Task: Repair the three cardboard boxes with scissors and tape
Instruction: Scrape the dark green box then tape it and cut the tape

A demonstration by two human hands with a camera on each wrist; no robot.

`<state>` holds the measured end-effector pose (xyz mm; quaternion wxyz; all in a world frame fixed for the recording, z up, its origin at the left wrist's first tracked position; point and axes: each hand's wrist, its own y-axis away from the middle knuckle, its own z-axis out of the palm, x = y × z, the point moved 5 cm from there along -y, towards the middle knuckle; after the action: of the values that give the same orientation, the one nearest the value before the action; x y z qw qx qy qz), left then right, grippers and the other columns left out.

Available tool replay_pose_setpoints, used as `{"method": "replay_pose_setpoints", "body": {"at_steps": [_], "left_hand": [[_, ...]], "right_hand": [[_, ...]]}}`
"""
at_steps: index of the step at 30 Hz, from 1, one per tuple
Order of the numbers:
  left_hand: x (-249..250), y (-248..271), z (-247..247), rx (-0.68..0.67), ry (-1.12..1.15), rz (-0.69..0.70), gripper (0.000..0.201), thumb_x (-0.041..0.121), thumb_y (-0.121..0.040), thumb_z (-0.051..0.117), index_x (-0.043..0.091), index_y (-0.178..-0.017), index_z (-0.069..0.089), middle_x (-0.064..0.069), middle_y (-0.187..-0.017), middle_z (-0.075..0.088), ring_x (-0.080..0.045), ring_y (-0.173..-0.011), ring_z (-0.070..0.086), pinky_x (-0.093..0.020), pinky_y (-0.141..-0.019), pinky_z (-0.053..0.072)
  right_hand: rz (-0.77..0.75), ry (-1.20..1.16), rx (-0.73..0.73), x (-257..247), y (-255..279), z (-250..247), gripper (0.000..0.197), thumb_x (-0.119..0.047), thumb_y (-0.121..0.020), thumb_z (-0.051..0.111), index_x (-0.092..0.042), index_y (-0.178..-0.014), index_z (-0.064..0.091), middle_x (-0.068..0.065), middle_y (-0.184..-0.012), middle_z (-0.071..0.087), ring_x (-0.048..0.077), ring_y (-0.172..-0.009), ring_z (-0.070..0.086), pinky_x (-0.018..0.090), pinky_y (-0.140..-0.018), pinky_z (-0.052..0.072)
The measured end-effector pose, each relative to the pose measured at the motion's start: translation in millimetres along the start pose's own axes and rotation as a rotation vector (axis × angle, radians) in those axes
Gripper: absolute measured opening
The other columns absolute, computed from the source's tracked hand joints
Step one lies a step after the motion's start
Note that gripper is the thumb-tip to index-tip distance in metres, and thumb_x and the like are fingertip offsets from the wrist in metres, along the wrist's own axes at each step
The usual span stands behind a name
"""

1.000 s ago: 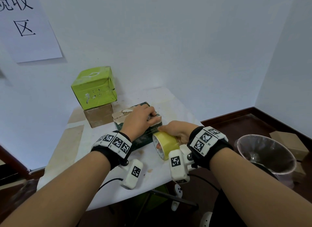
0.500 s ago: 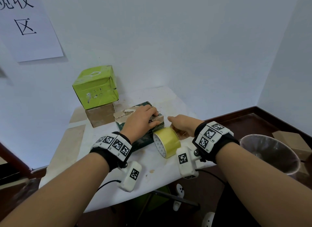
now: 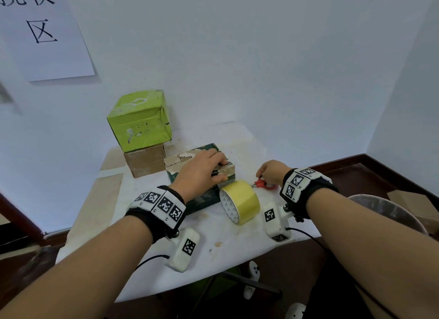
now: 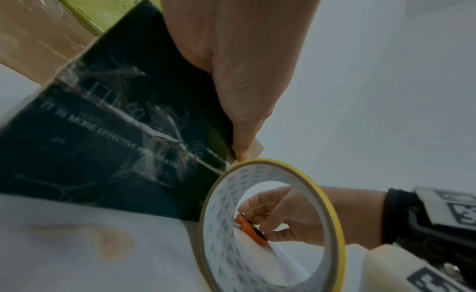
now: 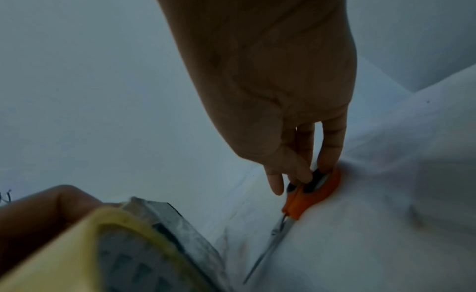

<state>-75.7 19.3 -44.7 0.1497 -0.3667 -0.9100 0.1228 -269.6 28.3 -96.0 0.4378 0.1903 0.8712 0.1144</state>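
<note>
**R hand on scissors, L hand on box**

L hand lies on dark green box, fingers curled over its torn top. R hand fingers pinch orange scissors handles on tabletop, just beside yellow tape roll, which touches box.

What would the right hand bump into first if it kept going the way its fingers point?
The right hand points down at the orange-handled scissors on the white table; its fingertips already touch the handles, so probably those first.
</note>
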Motion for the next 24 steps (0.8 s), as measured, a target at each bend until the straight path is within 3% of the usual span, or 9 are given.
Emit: {"method": "replay_pose_setpoints", "body": {"at_steps": [1, 3, 9, 15, 17, 19, 21, 24], "left_hand": [[-1.8, 0.0, -0.1, -0.001, 0.009, 0.005, 0.031, 0.033, -0.085, 0.069, 0.019, -0.111, 0.058, 0.005, -0.109, 0.054, -0.015, -0.101, 0.046, -0.026, -0.072, 0.036], [-5.4, 0.1, -0.6, -0.004, 0.028, 0.016, 0.031, 0.033, -0.085, 0.07, 0.019, -0.11, 0.059, 0.005, -0.108, 0.056, -0.016, -0.1, 0.048, -0.032, -0.078, 0.043], [-5.8, 1.0, -3.0, -0.004, 0.04, 0.021, 0.032, 0.033, -0.084, 0.071, 0.018, -0.109, 0.06, 0.003, -0.106, 0.058, -0.017, -0.098, 0.049, -0.034, -0.08, 0.044], [-5.1, 1.5, -4.6, 0.009, 0.044, 0.021, 0.031, 0.033, -0.083, 0.072, 0.018, -0.108, 0.06, 0.004, -0.105, 0.059, -0.015, -0.096, 0.05, -0.03, -0.076, 0.041], [-5.3, 1.5, -5.2, 0.016, 0.046, 0.021, 0.031, 0.033, -0.083, 0.072, 0.018, -0.108, 0.06, 0.005, -0.106, 0.059, -0.015, -0.096, 0.05, -0.028, -0.076, 0.04], [-6.4, 2.4, -5.5, 0.023, 0.059, 0.019, 0.031, 0.033, -0.083, 0.072, 0.018, -0.108, 0.061, 0.005, -0.106, 0.059, -0.015, -0.097, 0.051, -0.029, -0.077, 0.041], [-9.8, 4.8, -5.8, 0.015, 0.083, 0.014, 0.03, 0.032, -0.082, 0.073, 0.018, -0.106, 0.062, 0.005, -0.104, 0.06, -0.015, -0.096, 0.054, -0.033, -0.078, 0.045], [-18.5, 8.7, -8.3, -0.025, 0.155, 0.006, 0.029, 0.026, -0.082, 0.075, 0.017, -0.106, 0.063, 0.005, -0.106, 0.063, -0.016, -0.1, 0.059, -0.035, -0.083, 0.048]], "right_hand": [[0.01, -0.012, 0.0, 2.9, -0.8, -2.1, 0.029, 0.001, -0.092, 0.051, 0.004, -0.12, 0.059, 0.004, -0.079, 0.062, 0.011, -0.064, 0.061, 0.015, -0.046, 0.048], [0.019, -0.032, 0.014, 6.9, -1.3, -4.8, 0.028, 0.001, -0.091, 0.053, 0.004, -0.118, 0.06, 0.003, -0.077, 0.061, 0.008, -0.06, 0.059, 0.011, -0.039, 0.042], [0.037, -0.123, 0.013, 14.6, -0.7, -6.3, 0.032, 0.004, -0.09, 0.052, 0.004, -0.121, 0.059, 0.004, -0.08, 0.062, 0.008, -0.06, 0.061, 0.012, -0.041, 0.044], [-0.009, 0.036, 0.006, 14.3, 14.3, -6.4, 0.03, 0.005, -0.09, 0.055, 0.005, -0.12, 0.06, 0.0, -0.072, 0.055, -0.005, -0.032, 0.052, 0.008, -0.034, 0.036], [-0.02, 0.116, 0.025, 10.8, 18.1, -9.4, 0.03, 0.001, -0.088, 0.06, 0.002, -0.117, 0.063, -0.001, -0.073, 0.057, -0.002, -0.041, 0.055, 0.008, -0.037, 0.038], [-0.042, 0.242, 0.087, 8.6, 18.4, -13.5, 0.03, -0.009, -0.087, 0.064, -0.003, -0.116, 0.065, 0.003, -0.087, 0.064, 0.008, -0.063, 0.058, 0.016, -0.056, 0.05], [-0.054, 0.261, 0.173, 8.8, 17.1, -17.5, 0.024, -0.012, -0.084, 0.065, -0.005, -0.108, 0.067, 0.008, -0.092, 0.065, 0.019, -0.077, 0.059, 0.028, -0.075, 0.053], [-0.089, 0.022, 0.212, 8.8, 15.8, -19.2, 0.017, -0.008, -0.081, 0.067, -0.012, -0.097, 0.062, 0.009, -0.083, 0.066, 0.016, -0.063, 0.059, 0.026, -0.062, 0.049]]}}
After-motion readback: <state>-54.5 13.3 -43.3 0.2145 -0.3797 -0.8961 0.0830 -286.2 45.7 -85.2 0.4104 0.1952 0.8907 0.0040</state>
